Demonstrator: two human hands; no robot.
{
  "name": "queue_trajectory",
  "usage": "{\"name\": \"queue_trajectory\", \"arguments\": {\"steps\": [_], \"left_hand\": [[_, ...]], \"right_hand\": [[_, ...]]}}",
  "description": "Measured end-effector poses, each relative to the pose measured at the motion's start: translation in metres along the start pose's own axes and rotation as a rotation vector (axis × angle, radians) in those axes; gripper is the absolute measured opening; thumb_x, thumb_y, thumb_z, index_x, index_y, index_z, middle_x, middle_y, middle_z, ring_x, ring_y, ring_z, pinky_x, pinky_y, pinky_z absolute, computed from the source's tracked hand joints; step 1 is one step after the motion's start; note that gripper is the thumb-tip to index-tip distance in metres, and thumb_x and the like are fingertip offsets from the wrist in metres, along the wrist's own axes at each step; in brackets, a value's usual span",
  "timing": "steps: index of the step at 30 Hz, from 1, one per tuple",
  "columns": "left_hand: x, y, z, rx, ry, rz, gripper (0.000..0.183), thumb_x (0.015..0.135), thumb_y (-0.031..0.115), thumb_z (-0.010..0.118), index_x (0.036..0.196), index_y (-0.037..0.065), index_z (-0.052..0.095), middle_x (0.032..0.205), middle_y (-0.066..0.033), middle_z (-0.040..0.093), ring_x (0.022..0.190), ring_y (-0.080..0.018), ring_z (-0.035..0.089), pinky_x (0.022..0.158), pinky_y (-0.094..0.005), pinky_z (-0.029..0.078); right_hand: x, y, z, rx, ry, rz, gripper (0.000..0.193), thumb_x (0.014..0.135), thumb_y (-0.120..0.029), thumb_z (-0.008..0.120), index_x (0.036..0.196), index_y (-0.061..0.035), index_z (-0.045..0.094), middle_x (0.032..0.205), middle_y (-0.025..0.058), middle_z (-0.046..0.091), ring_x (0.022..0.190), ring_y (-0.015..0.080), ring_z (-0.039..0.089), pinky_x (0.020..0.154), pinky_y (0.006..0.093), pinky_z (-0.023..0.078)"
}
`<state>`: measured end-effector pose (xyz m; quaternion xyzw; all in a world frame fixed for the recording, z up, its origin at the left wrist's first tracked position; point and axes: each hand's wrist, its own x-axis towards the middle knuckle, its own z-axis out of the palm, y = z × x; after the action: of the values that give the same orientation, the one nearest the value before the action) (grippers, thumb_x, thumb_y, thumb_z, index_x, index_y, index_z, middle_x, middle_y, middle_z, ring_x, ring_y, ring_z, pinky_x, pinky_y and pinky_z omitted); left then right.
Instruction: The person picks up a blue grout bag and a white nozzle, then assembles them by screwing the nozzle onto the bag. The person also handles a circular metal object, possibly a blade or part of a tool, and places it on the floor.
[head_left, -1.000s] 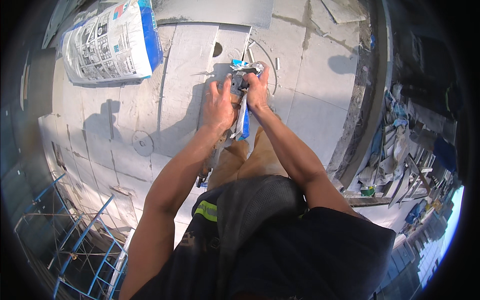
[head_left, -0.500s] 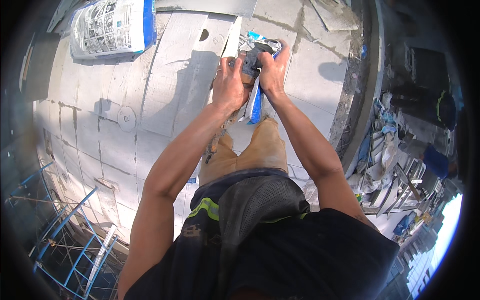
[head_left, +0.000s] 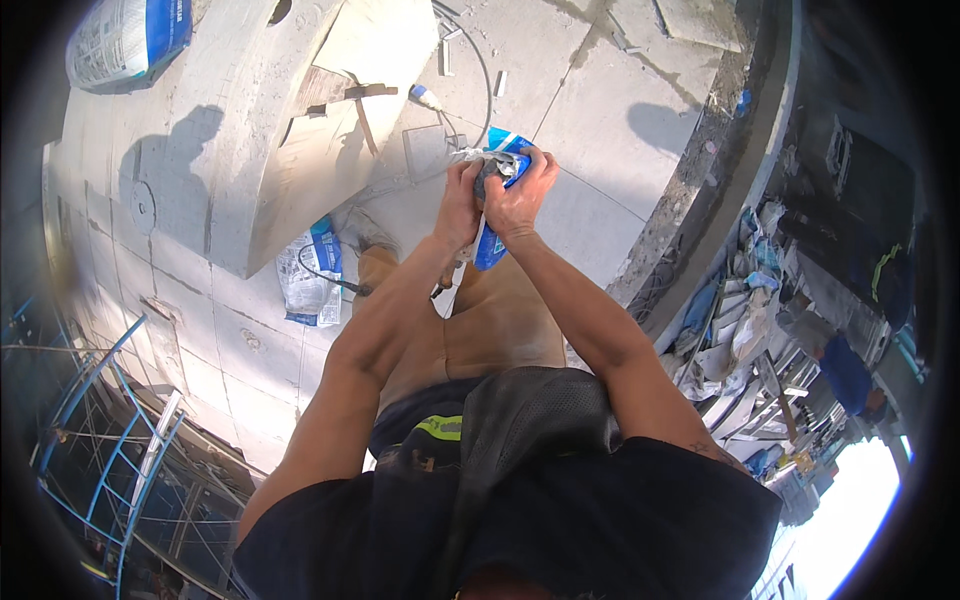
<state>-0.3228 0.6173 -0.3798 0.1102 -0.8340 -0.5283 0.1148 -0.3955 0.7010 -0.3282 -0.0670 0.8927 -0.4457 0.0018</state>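
Note:
Both hands are closed together in front of my knees. My left hand [head_left: 459, 208] grips the left side of a dark grey, tool-like thing [head_left: 489, 179], mostly hidden by my fingers. My right hand [head_left: 519, 202] presses a crumpled blue-and-white plastic bag [head_left: 489, 250] around it, thumb on the front. The bag sticks out above and below the hands. Which part of the tool is wrapped cannot be made out.
Left of my hands lie a large pale board [head_left: 240, 110] and a broken cream sheet [head_left: 385, 45]. A grey cable [head_left: 487, 70] and a blue-and-white plug [head_left: 425, 97] lie beyond. Bags [head_left: 130, 40] [head_left: 312, 275] rest on the floor. Rubble [head_left: 745, 300] lies right, blue scaffolding [head_left: 105, 440] left.
My view has shifted, and the boards and far bag now sit further left. My hands are nearer my body, with the bag wrapped further over the dark thing. A cable and second bag have come into view.

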Motion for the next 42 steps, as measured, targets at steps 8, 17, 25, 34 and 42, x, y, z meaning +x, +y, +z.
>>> {"name": "queue_trajectory", "arguments": {"steps": [8,17,25,34,42], "left_hand": [[-0.075,-0.025,0.045,-0.146,0.02,-0.277,0.066,0.08,0.0,0.065,0.137,0.012,0.034,0.124,-0.0181,0.041,0.114,-0.0372,0.047,0.095,-0.041,0.044],[-0.132,-0.037,0.049,-0.458,0.0,-0.583,0.046,0.097,0.015,0.046,0.14,0.008,0.033,0.125,-0.0151,0.04,0.122,-0.0269,0.04,0.106,-0.0349,0.033],[-0.146,-0.07,0.05,-0.525,-0.06,-0.585,0.041,0.102,0.02,0.038,0.141,0.007,0.031,0.13,-0.011,0.042,0.123,-0.0209,0.04,0.107,-0.033,0.032],[-0.145,-0.066,0.05,-0.851,-0.121,-0.669,0.067,0.086,0.005,0.066,0.14,0.004,0.026,0.125,-0.0181,0.038,0.116,-0.0272,0.047,0.095,-0.0372,0.046],[-0.155,-0.083,0.062,-0.655,-0.193,-0.661,0.056,0.095,0.01,0.054,0.142,0.008,0.023,0.124,-0.015,0.036,0.113,-0.0229,0.047,0.095,-0.0349,0.046]], "right_hand": [[-0.05,0.042,-0.001,-0.088,-0.138,0.026,0.062,0.068,-0.02,0.065,0.122,-0.001,0.042,0.121,0.0349,0.035,0.11,0.0491,0.037,0.097,0.0576,0.029],[-0.09,0.039,0.022,-0.356,-0.295,0.209,0.063,0.071,-0.038,0.07,0.122,-0.0088,0.05,0.126,0.0259,0.038,0.113,0.0457,0.038,0.096,0.0565,0.031],[-0.076,0.041,0.018,-0.437,-0.603,0.303,0.056,0.095,-0.053,0.044,0.138,-0.0183,0.039,0.13,0.0268,0.037,0.119,0.0494,0.037,0.097,0.0594,0.034],[-0.042,0.121,-0.04,0.119,-0.75,0.304,0.036,0.095,-0.01,0.057,0.129,-0.007,0.049,0.111,0.0149,0.055,0.101,0.0253,0.056,0.092,0.0392,0.047],[-0.103,0.098,-0.025,-0.116,-0.343,0.392,0.053,0.096,-0.035,0.056,0.131,0.0032,0.046,0.103,0.0164,0.06,0.092,0.0281,0.061,0.085,0.0392,0.049]]}}
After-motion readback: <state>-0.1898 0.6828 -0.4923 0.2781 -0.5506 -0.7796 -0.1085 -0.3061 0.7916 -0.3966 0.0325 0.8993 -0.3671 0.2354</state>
